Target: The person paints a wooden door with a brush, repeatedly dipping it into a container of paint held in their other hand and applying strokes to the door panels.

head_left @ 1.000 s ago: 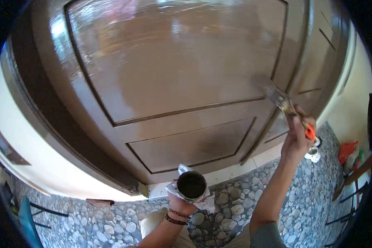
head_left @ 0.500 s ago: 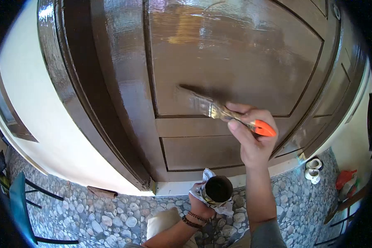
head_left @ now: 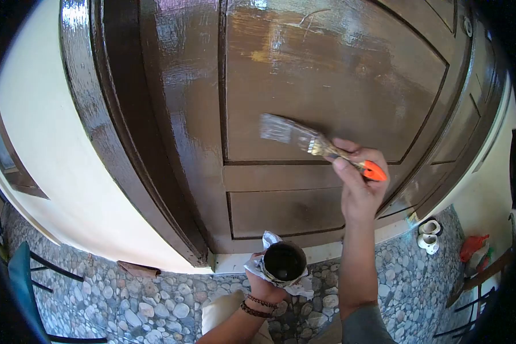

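Paintbrush (head_left: 315,144): one, held in the right hand (head_left: 358,192). The fingers (head_left: 345,171) are clenched around the handle just behind the metal band; the orange handle end sticks out past the hand to the right. The bristles point up and to the left, well clear of the fingers, and lie against the large upper panel of the door (head_left: 327,86).

Can (head_left: 284,262): one, round and open at the top, dark inside. The left hand (head_left: 265,285) grasps it from below, fingers closed around its wall with a white rag (head_left: 269,241) wrapped between hand and can. The can sits low in the view, in front of the bottom edge of the door and below the right hand.

Door: one, brown and glossy, with one large upper panel and one smaller lower panel in view.

Bracelets (head_left: 258,305): two, beaded, on the left wrist.

Floor (head_left: 155,304): pebble-patterned. Near the door's lower right corner sit two small white roll-shaped things (head_left: 427,235), one behind the other. One blue chair (head_left: 20,275) stands at the far left.
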`<state>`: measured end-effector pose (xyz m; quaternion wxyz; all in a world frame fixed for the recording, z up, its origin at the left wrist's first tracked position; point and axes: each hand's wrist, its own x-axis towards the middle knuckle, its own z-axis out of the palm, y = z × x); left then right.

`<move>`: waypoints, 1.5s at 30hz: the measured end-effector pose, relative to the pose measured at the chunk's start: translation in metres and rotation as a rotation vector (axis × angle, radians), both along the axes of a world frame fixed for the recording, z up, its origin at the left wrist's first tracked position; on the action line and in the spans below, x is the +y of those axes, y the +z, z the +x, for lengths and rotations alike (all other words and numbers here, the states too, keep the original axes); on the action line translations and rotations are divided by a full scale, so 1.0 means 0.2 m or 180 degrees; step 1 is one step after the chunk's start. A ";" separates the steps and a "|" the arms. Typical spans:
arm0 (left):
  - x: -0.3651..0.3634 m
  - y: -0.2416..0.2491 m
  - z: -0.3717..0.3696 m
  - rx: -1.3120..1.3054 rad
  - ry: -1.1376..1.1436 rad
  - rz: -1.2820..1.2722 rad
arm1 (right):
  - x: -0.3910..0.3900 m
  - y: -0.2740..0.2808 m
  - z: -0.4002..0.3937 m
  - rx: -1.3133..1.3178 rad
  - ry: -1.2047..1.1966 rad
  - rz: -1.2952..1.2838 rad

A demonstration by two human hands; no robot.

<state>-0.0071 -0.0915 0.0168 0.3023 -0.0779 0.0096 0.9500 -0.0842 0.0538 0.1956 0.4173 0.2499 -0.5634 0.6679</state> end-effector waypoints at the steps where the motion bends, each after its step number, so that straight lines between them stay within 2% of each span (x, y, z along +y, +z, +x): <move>1: 0.00 0.01 0.00 -0.0082 0.0073 -0.0057 | 0.04 -0.01 0.01 -0.0005 -0.0006 0.0002; 7: -0.06 0.04 0.00 -0.0194 0.0214 -0.0133 | 0.24 -0.01 0.12 0.0031 -0.0543 -0.0245; 12: -0.14 0.05 -0.03 -0.0210 0.0218 -0.0002 | 0.27 -0.01 0.26 0.0302 -0.1621 -0.0429; 15: -0.17 0.06 -0.05 -0.0363 0.0278 -0.0165 | 0.16 -0.03 0.33 0.0636 -0.1334 -0.0252; 17: -0.19 0.07 -0.04 -0.0449 0.0359 -0.0378 | 0.01 -0.02 0.31 0.0564 -0.1219 -0.0059; 22: -0.24 0.14 -0.03 -0.0402 0.0386 -0.0333 | -0.28 0.05 0.18 0.0250 -0.0639 0.0295; 30: -0.28 0.15 -0.03 -0.0418 0.0475 -0.0365 | -0.30 0.02 0.06 0.0085 -0.0506 0.0228; 36: -0.29 0.18 -0.03 -0.0403 0.0549 -0.0466 | -0.02 -0.02 0.16 0.0084 -0.0864 -0.0367; 39: -0.30 0.14 -0.04 -0.0482 0.0422 -0.0345 | 0.14 -0.07 0.27 0.0167 -0.1295 -0.0369; 41: -0.29 0.11 -0.04 -0.0376 0.0619 -0.0446 | 0.21 -0.08 0.35 0.0275 -0.2002 -0.0463; 42: -0.29 0.08 -0.05 -0.0280 0.0590 -0.0353 | 0.20 -0.07 0.39 0.0373 -0.2081 -0.0719; 45: -0.30 0.09 -0.04 0.0016 0.0451 -0.0140 | 0.24 -0.14 0.50 0.0219 -0.2233 -0.0785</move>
